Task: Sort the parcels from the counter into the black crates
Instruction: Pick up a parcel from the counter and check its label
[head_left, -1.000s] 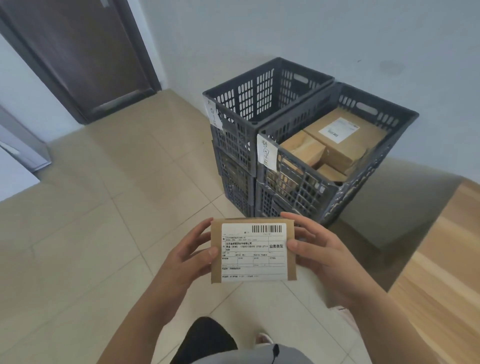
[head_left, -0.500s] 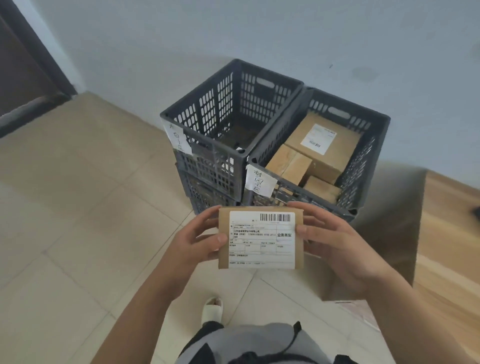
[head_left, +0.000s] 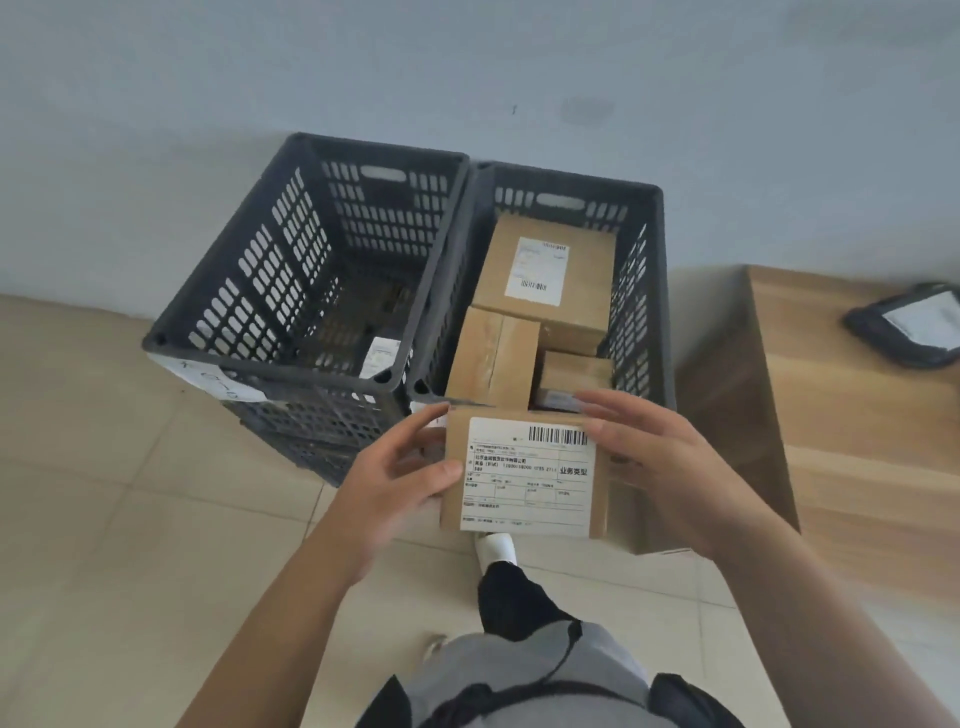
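a parcel is held up in both hands, label to the camera, just short of the near rim of the right crate. the left hand is curled round the parcel's left edge, thumb laid on the front face, fingers tucked behind. the right hand is wrapped over the top right corner, thumb across the barcode, fingers reaching past the far edge. so the parcel is pinched between the two hands, not resting on anything.

what could go wrong is judged as follows. the right crate is already filled with three boxes, stacked close to the rim; if the parcel is dropped there, it may be left perched on top and slide off. the left crate, touching the right crate on its left side, looks nearly bare, with only a small labelled item low down. a mistake in reading the label would send the parcel to the wrong crate; the tags on the near walls are too blurred to be read. the grip is at the edges only, so a loosened thumb could let the parcel tip forward.

right of the right crate, a wooden counter is seen, with a dark bag parcel lying on it, not yet sorted.
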